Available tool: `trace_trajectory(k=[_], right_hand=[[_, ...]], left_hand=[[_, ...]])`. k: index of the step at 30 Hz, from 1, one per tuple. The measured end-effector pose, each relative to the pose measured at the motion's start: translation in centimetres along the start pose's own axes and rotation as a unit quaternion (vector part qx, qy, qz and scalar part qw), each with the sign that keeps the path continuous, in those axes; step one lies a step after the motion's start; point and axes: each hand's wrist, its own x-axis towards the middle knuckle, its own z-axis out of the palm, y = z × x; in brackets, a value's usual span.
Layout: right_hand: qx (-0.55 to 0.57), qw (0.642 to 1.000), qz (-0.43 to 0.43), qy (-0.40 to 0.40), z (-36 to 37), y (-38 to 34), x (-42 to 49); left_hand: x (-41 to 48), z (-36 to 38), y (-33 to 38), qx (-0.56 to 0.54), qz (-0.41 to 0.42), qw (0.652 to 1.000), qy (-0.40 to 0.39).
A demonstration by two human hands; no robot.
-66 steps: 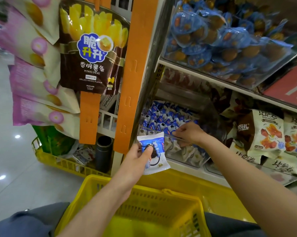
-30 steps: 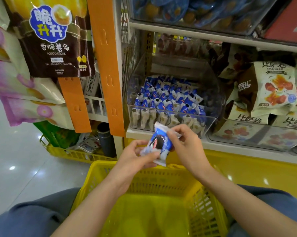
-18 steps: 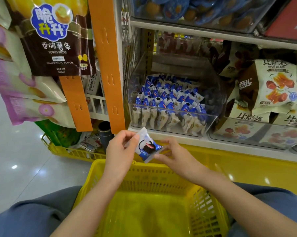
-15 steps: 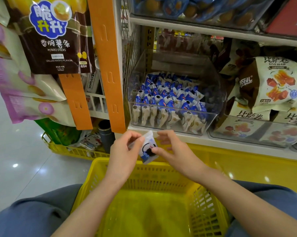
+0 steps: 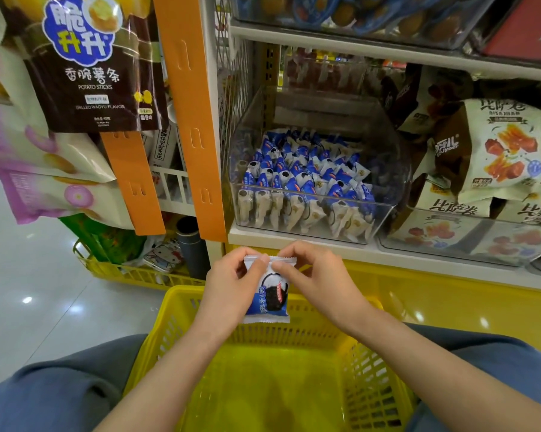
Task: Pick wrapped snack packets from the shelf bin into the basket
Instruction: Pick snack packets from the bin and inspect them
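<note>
Packet (image 5: 267, 296), one; left hand (image 5: 231, 289), right hand (image 5: 320, 282)

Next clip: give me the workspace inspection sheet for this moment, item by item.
Surface: white shelf carrying a clear bin; yellow basket below the hands.
Job's things: blue-and-white packets fill the bin; one packet held upright above the basket.
Clutter: dark cylinder and a second yellow basket left of the shelf.
Hands: left hand and right hand both pinch the packet's top seam.
Cables: nothing seen.
Surroundings: hanging potato sticks bag, orange strips, snack bags in the neighbouring bin, glossy floor.
</note>
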Motion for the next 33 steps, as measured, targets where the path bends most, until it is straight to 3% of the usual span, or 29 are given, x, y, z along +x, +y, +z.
trace_trajectory(k=[3, 6, 9, 13, 15, 18, 20, 22, 26, 28, 30, 33], right_hand=[[-0.136, 0.986, -0.096, 0.022, -0.2, -0.1, -0.4], [-0.182, 0.973, -0.136, 0.033, -0.5, 0.0, -0.6], [-0.144, 0.983, -0.104, 0.045, -0.5, 0.0, -0.5], [-0.087, 0.989, -0.044, 0.114, -0.9, 0.3, 0.2], [-0.035, 0.988, -0.028, 0.145, -1.3, 0.3, 0.3], [-0.016, 0.988, -0.068, 0.141, -1.6, 0.0, 0.2], [-0.061, 0.984, -0.134, 0.102, -1.4, -0.1, -0.3], [-0.153, 0.967, -0.194, 0.061, -1.0, 0.0, -0.7], [-0.231, 0.942, -0.245, 0.01, -0.6, 0.1, -1.0], [-0.184, 0.962, -0.2, 0.008, -0.3, -0.1, -1.1], [-0.082, 0.991, -0.098, 0.042, 0.0, -0.3, -1.0], [0.09, 0.992, 0.083, 0.035, 0.0, -0.5, -0.4]], left_hand=[[0.0, 0.0, 0.2, -0.037, -0.03, 0.999, -0.025], [-0.1, 0.0, 0.3, -0.061, -0.043, 0.997, -0.037], [0.0, 0.3, 0.1, -0.052, -0.025, 0.998, -0.015], [0.1, 0.2, -0.4, 0.081, 0.059, 0.993, 0.063], [0.2, 0.1, -0.5, 0.094, 0.052, 0.993, 0.047], [0.4, 0.1, 0.0, -0.058, -0.089, 0.994, -0.009], [0.6, -0.1, 0.4, -0.176, -0.178, 0.967, -0.048], [0.6, -0.4, 0.5, -0.253, -0.192, 0.946, -0.069], [0.2, -0.5, 0.7, -0.239, -0.129, 0.962, -0.035], [0.3, -0.5, 0.8, -0.213, -0.128, 0.969, 0.008], [0.3, -0.5, 0.9, -0.192, -0.126, 0.973, 0.026], [0.1, -0.4, 1.1, -0.184, -0.098, 0.978, -0.01]])
